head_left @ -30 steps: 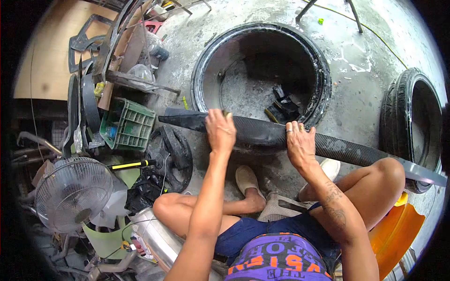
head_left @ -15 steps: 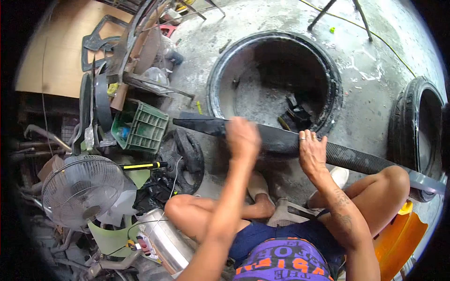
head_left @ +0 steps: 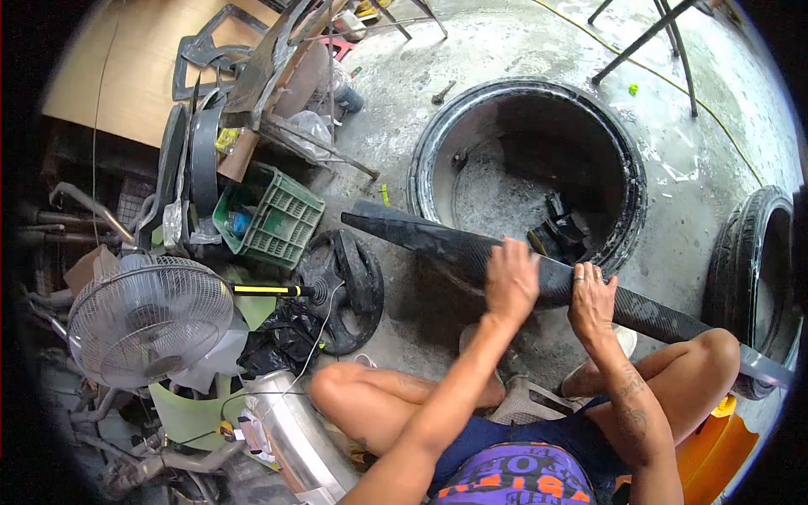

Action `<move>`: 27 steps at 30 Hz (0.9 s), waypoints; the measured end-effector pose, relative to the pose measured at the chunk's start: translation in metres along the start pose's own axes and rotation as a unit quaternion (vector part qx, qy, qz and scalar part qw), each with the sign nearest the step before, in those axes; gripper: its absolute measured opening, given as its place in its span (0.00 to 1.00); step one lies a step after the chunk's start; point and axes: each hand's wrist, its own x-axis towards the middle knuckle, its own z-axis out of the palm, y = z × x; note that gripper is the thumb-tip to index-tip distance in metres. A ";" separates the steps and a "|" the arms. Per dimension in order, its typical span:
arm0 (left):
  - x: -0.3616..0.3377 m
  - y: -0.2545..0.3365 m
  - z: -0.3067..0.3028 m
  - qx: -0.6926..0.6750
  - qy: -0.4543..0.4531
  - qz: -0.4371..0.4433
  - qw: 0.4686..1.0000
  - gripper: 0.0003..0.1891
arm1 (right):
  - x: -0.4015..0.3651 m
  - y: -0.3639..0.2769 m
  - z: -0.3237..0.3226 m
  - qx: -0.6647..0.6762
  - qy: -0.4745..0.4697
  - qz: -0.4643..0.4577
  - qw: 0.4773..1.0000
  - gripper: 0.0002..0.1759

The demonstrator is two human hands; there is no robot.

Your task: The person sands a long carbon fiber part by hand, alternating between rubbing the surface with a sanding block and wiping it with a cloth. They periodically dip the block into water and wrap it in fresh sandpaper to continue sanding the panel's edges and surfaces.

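A long, narrow black part with a carbon-fibre weave (head_left: 421,238) lies slantwise across the front of my legs, its right end reaching past my knee. My right hand (head_left: 593,301), with rings on it, grips the part near its middle, fingers over the far edge. Just to the left, my left hand (head_left: 512,282) presses on the top face with bent, slightly blurred fingers. Whatever may be under those fingers is hidden. Behind the part, a large black tub-like ring (head_left: 425,139) stands on the floor, with dark scraps (head_left: 562,231) inside.
At left are a standing fan (head_left: 151,324), a green crate (head_left: 282,219), a black round base (head_left: 362,286) and a shiny metal cylinder (head_left: 307,433). Tyres (head_left: 732,261) stand at right beside an orange panel (head_left: 715,463). Metal legs (head_left: 644,42) and a yellow cord (head_left: 715,118) are farther back.
My left hand has slid right along the black part, closer to my right hand. My right hand keeps its hold. The whole view has shifted slightly.
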 end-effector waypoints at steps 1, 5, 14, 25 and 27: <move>-0.006 0.011 0.003 -0.025 0.028 0.033 0.999 0.13 | 0.000 0.000 0.000 0.004 0.007 0.001 1.000 0.18; 0.035 -0.114 -0.034 -0.046 -0.031 -0.184 0.981 0.11 | 0.001 0.002 -0.003 0.007 -0.001 -0.011 1.000 0.20; -0.002 -0.026 -0.008 0.007 0.074 0.001 0.997 0.10 | 0.001 0.002 -0.003 -0.007 -0.004 -0.007 1.000 0.19; 0.016 -0.050 -0.022 -0.020 -0.082 -0.138 0.987 0.13 | 0.000 0.001 0.001 -0.028 0.004 -0.010 1.000 0.20; -0.012 -0.004 -0.004 -0.049 0.088 0.026 0.995 0.13 | -0.001 0.000 -0.002 -0.020 -0.013 -0.003 1.000 0.20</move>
